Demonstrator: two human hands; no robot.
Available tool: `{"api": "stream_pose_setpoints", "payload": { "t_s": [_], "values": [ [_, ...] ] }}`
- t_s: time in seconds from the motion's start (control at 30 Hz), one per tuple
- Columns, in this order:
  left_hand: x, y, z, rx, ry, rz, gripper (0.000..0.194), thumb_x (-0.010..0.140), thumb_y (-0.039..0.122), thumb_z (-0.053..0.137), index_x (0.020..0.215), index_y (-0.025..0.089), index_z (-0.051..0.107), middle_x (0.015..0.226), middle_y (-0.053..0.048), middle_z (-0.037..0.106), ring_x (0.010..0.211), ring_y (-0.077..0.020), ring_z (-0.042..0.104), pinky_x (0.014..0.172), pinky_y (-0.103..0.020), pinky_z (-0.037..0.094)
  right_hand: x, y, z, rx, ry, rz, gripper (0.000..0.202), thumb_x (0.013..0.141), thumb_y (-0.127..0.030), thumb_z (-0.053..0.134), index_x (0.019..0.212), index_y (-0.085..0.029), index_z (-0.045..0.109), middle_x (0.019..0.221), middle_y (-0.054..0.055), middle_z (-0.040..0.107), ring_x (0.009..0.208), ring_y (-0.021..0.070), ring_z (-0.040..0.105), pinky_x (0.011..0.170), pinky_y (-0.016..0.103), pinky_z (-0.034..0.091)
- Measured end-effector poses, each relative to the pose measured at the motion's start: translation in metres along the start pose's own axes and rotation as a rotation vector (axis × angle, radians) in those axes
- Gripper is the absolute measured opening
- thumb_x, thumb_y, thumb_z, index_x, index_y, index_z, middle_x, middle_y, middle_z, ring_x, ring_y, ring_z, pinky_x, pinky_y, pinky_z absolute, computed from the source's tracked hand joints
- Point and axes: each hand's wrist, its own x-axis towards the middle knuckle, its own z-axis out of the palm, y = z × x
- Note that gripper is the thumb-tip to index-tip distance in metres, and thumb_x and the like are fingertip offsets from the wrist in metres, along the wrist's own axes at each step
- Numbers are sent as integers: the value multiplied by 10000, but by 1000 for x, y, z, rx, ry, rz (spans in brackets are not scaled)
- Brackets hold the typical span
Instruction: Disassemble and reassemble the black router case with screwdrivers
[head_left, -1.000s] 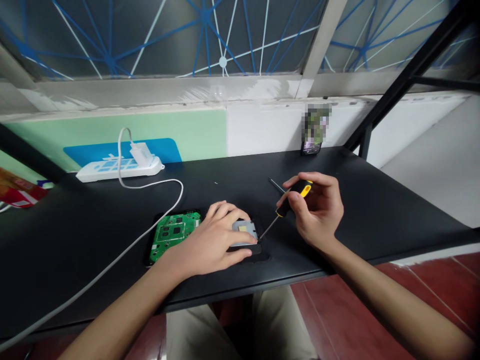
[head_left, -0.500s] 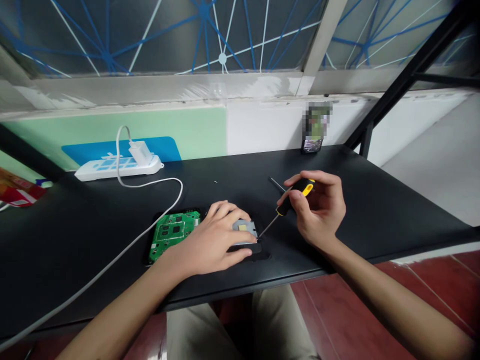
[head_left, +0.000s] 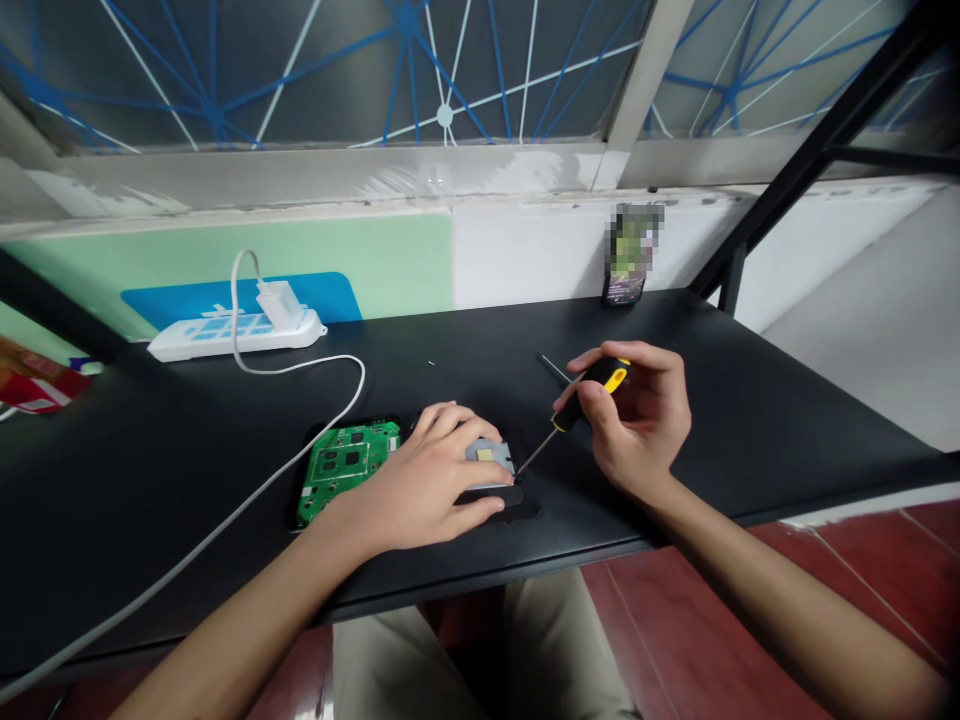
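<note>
— What is recorded at the far left?
— A red packet (head_left: 46,388) is seen at the table's edge of view. To its right, a white power strip (head_left: 199,340) is set near the wall, with a white charger (head_left: 281,305) plugged in; a white cable (head_left: 233,290) is looped from it and run toward the front left.

— And the circuit board?
— The green circuit board (head_left: 349,462) is found near the front of the black table (head_left: 765,400), its left edge crossed by the cable and its right part covered by the left hand.

— State of the hands?
— The left hand (head_left: 431,487) is laid palm down with fingers spread, and nothing is gripped. By its fingertips, a grey metal plate (head_left: 499,456) with a pale yellow square is partly exposed. A black-and-yellow screwdriver (head_left: 589,392) is held by the handle in the right hand (head_left: 645,420), its shaft slanted down to the plate's right edge; whether a screw is engaged cannot be told.

— Anything further?
— Behind the screwdriver, a thin metal rod (head_left: 551,366) is partly hidden. Farther right, a phone (head_left: 624,290) is propped upright at the wall, its upper part obscured.
</note>
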Motion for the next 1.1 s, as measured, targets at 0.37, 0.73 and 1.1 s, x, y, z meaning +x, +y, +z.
{"api": "stream_pose_setpoints", "payload": {
  "t_s": [0.37,0.73,1.1],
  "values": [
    [1,-1,-4,-20,-9,-45,180,914,344,700,1070,258,723,1249,-67,601,1228,-298,459,1088,-502,338,-1,-3,3,5,-30,-68,414,874,-96,677,1226,-306,625,1082,48,716,665,137,711,484,264,615],
    [-9,-11,-16,6,-161,-223,1023,717,784,709,1503,200,411,1426,-154,485,1352,-395,401,1181,-595,197,5,-10,6,54,-283,-27,516,887,-99,657,1336,-332,554,1286,48,699,734,150,746,613,324,656],
    [-6,-8,-14,-17,-189,-231,906,717,606,786,1456,220,433,1314,-128,532,1215,-375,461,1065,-522,347,16,-20,17,95,-586,-43,535,924,-114,605,1400,-322,476,1388,89,637,1000,194,739,813,390,643]
  ]
}}
